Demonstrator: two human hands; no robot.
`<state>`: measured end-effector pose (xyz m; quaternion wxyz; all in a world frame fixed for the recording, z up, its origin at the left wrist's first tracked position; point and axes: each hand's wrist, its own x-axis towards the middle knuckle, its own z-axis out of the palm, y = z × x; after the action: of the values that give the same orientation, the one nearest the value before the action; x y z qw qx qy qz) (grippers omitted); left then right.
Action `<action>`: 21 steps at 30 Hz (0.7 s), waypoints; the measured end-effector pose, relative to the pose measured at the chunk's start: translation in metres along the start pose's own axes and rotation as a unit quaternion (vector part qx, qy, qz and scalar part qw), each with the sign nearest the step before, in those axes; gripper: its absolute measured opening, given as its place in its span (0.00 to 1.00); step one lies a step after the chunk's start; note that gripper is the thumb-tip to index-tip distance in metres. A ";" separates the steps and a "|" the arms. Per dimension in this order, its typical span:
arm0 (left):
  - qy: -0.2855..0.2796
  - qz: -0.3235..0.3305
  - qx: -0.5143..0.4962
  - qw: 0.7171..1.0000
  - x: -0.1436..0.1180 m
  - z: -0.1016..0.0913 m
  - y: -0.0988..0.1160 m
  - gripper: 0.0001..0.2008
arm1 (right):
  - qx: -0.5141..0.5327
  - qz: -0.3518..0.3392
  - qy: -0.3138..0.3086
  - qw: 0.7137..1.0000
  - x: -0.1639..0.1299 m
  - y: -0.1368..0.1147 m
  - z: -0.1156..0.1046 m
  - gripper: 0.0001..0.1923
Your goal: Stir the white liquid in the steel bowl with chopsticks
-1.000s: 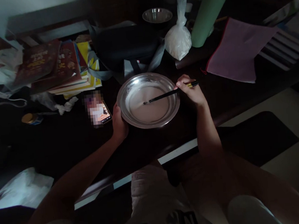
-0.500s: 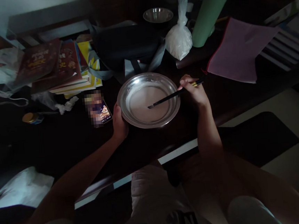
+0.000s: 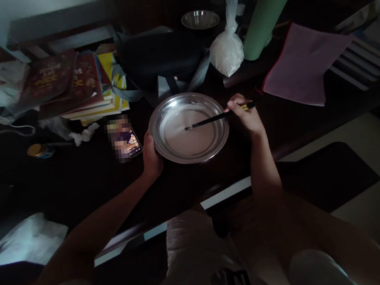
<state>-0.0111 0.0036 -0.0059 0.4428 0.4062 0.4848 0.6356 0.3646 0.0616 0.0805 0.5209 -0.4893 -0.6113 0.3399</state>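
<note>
Metal basin (image 3: 191,158) sits on the bench (image 3: 186,180), left hand (image 3: 152,158) with grip clamped on its rim, right hand (image 3: 245,116) with grip closed round black chopsticks (image 3: 208,120), tips in the pale liquid (image 3: 190,141): brace the rim, stir low and even, catch the white residue (image 3: 194,103) on the wall.

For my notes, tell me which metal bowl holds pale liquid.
The nearer bowl, held by the left hand; the far bowl, near the tied bag, is untouched.

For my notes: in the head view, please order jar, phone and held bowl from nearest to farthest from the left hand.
1. Held bowl: touching the left hand, on its right.
2. Phone: just left of the hand.
3. Jar: farther left.
</note>
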 end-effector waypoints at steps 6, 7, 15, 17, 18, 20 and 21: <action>0.014 0.007 0.020 1.000 -0.002 0.003 0.002 0.35 | 0.003 -0.001 -0.037 0.999 0.000 -0.001 0.001 0.40; 0.011 0.010 0.021 1.000 -0.003 0.004 0.003 0.35 | -0.001 -0.004 -0.037 0.999 0.000 0.000 0.001 0.41; 0.027 0.005 0.001 1.000 -0.004 0.008 0.002 0.37 | 0.015 -0.020 -0.058 0.998 0.000 0.006 0.000 0.37; 0.025 0.004 -0.005 1.000 -0.003 0.007 0.001 0.36 | 0.003 -0.017 -0.053 0.998 0.000 0.005 0.000 0.36; 0.023 0.002 -0.005 1.000 -0.003 0.006 0.001 0.35 | -0.002 -0.012 -0.039 0.999 0.001 0.005 0.001 0.35; 0.020 -0.005 -0.004 1.000 -0.002 0.005 0.001 0.34 | -0.002 -0.002 -0.010 1.000 0.001 0.005 0.000 0.34; 0.022 -0.008 -0.005 1.000 -0.001 0.005 0.001 0.33 | 0.002 0.001 -0.007 1.000 0.001 0.005 0.000 0.34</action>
<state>-0.0065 0.0034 -0.0046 0.4389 0.3861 0.4946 0.6432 0.3655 0.0638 0.0758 0.5170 -0.4863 -0.6143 0.3447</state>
